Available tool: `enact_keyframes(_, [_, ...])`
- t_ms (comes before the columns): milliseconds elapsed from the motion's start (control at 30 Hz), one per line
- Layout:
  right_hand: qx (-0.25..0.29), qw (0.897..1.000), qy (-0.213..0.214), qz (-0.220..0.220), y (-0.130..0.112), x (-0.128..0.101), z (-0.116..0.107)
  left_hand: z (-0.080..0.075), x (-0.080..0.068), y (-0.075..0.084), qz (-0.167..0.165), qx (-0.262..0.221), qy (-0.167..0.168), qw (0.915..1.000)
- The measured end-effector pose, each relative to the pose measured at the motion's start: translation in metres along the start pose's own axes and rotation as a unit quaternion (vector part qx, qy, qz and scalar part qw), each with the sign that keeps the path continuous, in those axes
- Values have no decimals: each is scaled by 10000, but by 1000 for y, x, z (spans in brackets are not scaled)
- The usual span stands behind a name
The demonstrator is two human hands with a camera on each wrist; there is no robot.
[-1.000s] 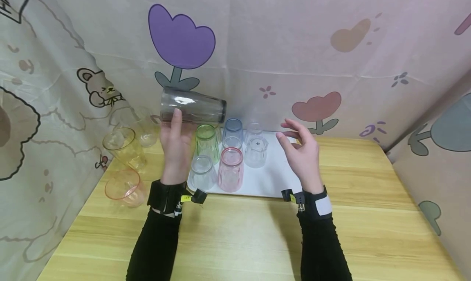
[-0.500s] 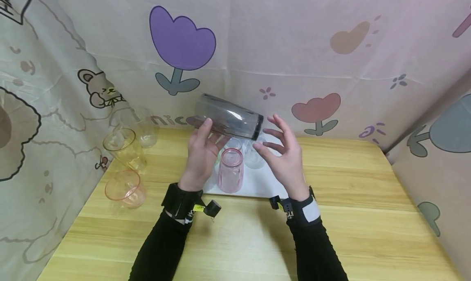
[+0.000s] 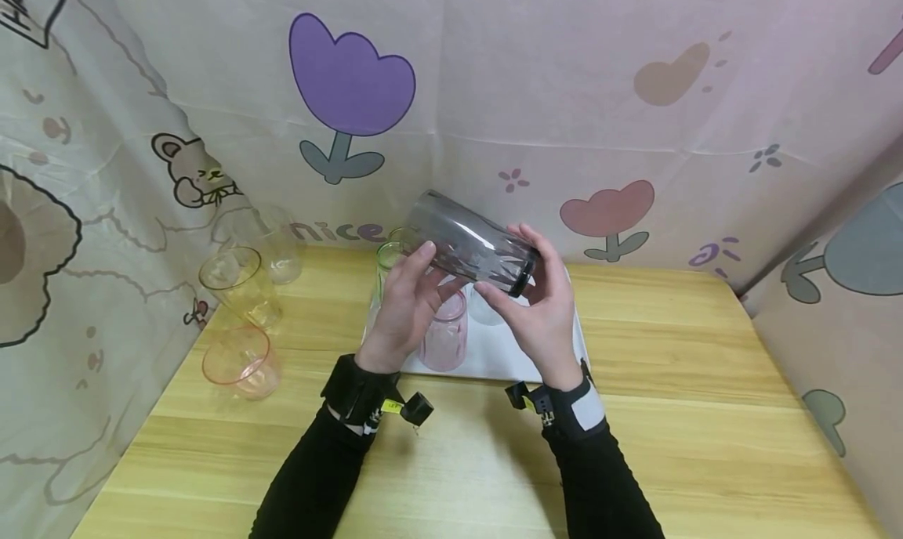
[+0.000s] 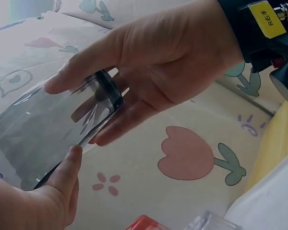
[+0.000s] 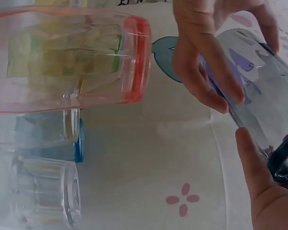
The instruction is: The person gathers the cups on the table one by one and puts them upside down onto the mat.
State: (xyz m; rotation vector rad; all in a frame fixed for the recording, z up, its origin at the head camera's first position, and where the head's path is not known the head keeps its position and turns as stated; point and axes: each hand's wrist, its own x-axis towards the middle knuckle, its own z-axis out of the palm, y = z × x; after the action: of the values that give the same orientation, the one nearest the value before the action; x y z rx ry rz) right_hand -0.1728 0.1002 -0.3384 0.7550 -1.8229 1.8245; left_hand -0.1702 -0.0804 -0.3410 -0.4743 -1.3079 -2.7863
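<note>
A smoky grey glass tumbler (image 3: 469, 237) is held tilted in the air, its mouth to the upper left and thick dark base to the lower right. My left hand (image 3: 405, 308) grips its side toward the mouth end, thumb in front. At the base end, my right hand (image 3: 539, 312) holds it between thumb and fingers. In the left wrist view, the right hand's fingers show behind the tumbler's base (image 4: 109, 91). Below the hands, a white tray (image 3: 543, 355) bears upside-down glasses, among them a pink glass (image 3: 443, 343) and a green glass (image 3: 388, 258), partly hidden.
On the wooden table (image 3: 705, 414), left of the tray, stand a yellow glass (image 3: 247, 288), an orange-pink glass (image 3: 243, 363) and a clear glass (image 3: 282, 249). A printed cloth (image 3: 494, 69) hangs close behind; another (image 3: 70, 288) borders the left side.
My left hand has carried the tumbler rightward and slightly down, tilting its base lower. The right hand has moved left and taken hold of the base end.
</note>
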Motion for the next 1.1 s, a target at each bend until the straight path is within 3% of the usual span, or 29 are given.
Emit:
enact_keyframes(267, [73, 9999, 84, -78, -2, 1, -1, -2, 1, 3, -70, 72, 33, 9999])
enact_keyframes(400, [302, 9991, 262, -172, -3, 2, -4, -5, 3, 8, 194, 259, 131, 9994])
enact_keyframes(567, [507, 9966, 555, -342, -5, 4, -12, -8, 5, 21, 413, 508, 796, 9947])
enact_keyframes(767, [451, 9938, 818, -606, -13, 8, -25, -22, 7, 41, 787, 1446, 1274, 9781])
enact_keyframes(867, [252, 9928, 946, -689, -18, 10, -32, -36, 7, 50, 1010, 2162, 1426, 9606])
enact_keyframes(933, [-78, 9922, 1054, -666, -21, 10, -36, -46, 5, 57, 1044, 2854, 1546, 9401])
enact_keyframes(1000, [-468, 9907, 1139, -578, -26, 10, -41, -57, 3, 63, 996, 3750, 1648, 9068])
enact_keyframes(1100, [-1135, 9856, 1199, -359, -31, 10, -47, -72, 0, 72, 689, 4986, 1710, 8470])
